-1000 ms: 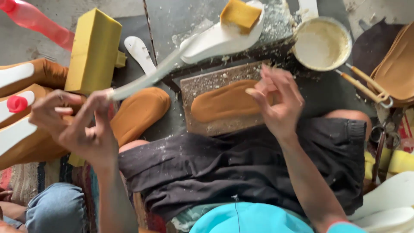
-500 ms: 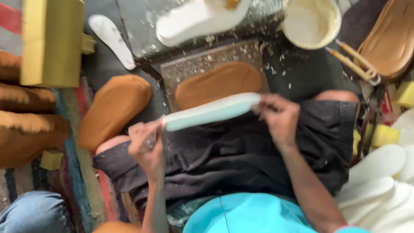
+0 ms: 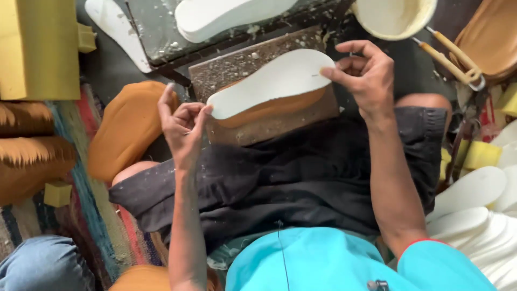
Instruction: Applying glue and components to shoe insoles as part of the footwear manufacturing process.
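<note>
Moved: Half a second earlier you held the white sole (image 3: 272, 81) edge-on over your lap; by this moment you had turned it flat, face up, and carried it up over the tan sole (image 3: 269, 110) on the speckled board (image 3: 258, 91).
Sole's place: The white sole lay across the board's middle, covering most of the tan sole, whose lower edge showed beneath it. Whether the two were pressed together cannot be told.
Left hand: Your left hand (image 3: 183, 121) pinched the sole's narrow heel end, just off the board's left corner, with the fingers curled.
Right hand: Your right hand (image 3: 366, 75) gripped the broad toe end between thumb and fingertips, over the board's right edge.
Handling: It looked light and thin, a foam-like sheet that would likely flex if you took it by one end. It kept its line between your two grips, so holding it at both tips, by the very edge, seemed the sound way. The face looked clean and matte, probably not slippery.
Beyond the board: A second white sole (image 3: 226, 16) rested on the dark slab above the board, and a pale bowl (image 3: 396, 16) stood up and right of it.
Left of the board: An orange-brown sole (image 3: 126, 129) lay near, and yellow foam blocks (image 3: 40, 48) stood farther off.
Right of the board: More white soles (image 3: 474, 194) were stacked well apart.
</note>
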